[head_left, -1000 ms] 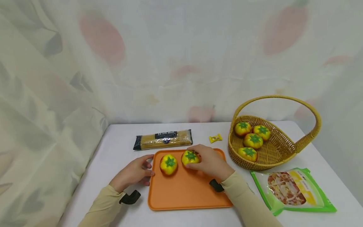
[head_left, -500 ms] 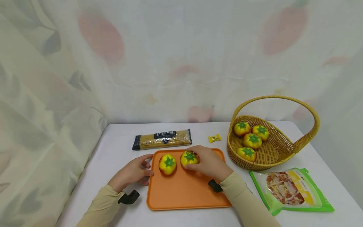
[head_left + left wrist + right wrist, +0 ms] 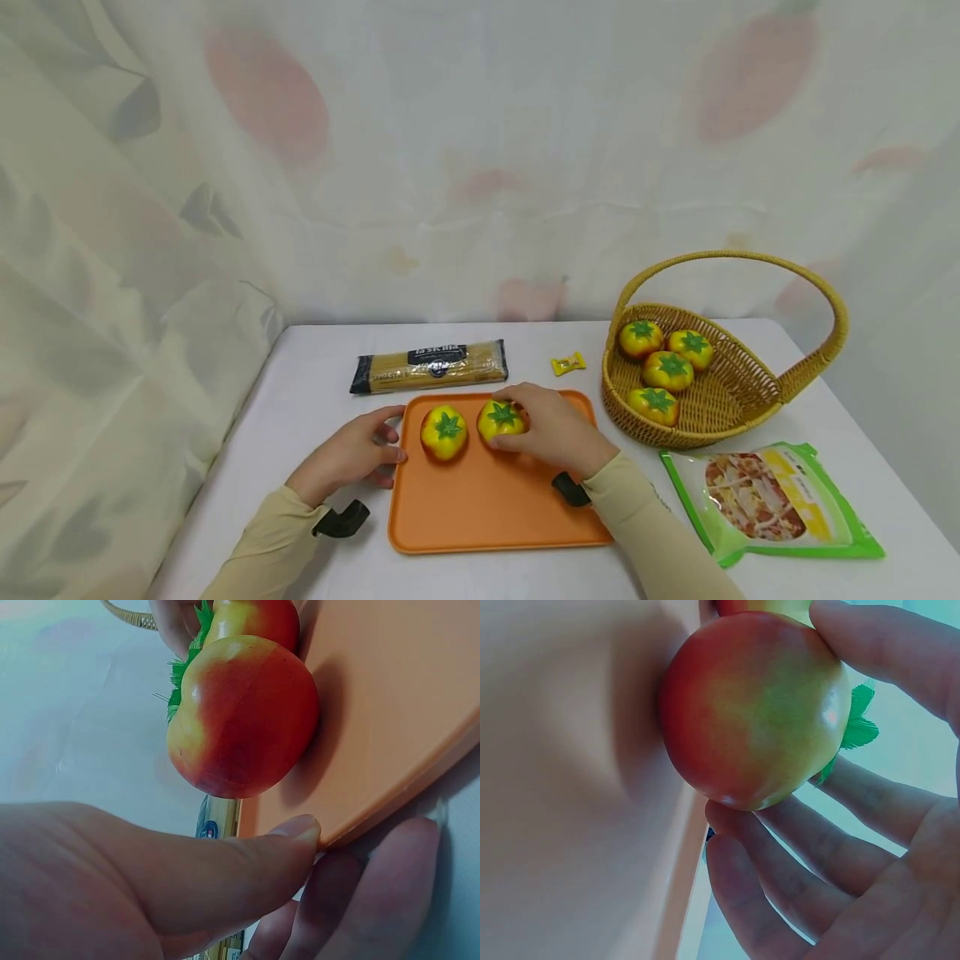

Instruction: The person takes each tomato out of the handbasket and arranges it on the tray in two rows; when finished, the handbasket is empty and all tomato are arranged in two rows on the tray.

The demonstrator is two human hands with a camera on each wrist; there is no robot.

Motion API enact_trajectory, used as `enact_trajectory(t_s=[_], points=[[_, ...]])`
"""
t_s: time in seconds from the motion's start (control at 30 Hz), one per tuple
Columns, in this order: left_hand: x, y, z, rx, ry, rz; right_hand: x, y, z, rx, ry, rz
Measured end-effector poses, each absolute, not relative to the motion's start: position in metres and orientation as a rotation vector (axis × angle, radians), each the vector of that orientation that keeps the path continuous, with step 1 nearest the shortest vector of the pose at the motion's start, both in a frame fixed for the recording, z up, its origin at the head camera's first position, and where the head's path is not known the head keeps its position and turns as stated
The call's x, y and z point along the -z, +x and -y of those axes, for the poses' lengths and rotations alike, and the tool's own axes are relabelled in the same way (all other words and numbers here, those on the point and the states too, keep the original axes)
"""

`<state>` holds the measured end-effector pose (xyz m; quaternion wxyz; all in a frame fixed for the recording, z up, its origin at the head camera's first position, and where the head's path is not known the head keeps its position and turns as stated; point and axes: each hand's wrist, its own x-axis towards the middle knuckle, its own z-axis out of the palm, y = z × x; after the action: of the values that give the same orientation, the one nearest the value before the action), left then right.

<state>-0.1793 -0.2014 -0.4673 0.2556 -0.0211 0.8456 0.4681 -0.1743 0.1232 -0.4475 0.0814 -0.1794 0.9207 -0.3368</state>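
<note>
Two yellow-and-red tomatoes with green star-shaped tops stand on an orange tray. Thumb and fingers of my right hand hold the right tomato around its sides, close over the tray's far half. Beside it, a short gap to the left, the other tomato rests untouched. My left hand is at the tray's left edge; in the left wrist view its thumb lies on the rim and the fingers curl below it.
Behind the tray lie a packet of spaghetti and a yellow wrapped candy. A wicker basket with a tall handle holds several more tomatoes at the right. In front of it lies a green-edged food bag.
</note>
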Motion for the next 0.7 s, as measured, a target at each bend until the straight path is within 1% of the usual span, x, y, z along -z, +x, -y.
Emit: enact_trajectory(t_s=[0.7], points=[[0.4667, -0.1796, 0.2018, -1.262, -0.052, -2.295, 0.4425, -0.1735, -0.1242, 1.023, -0.524, -2.757]])
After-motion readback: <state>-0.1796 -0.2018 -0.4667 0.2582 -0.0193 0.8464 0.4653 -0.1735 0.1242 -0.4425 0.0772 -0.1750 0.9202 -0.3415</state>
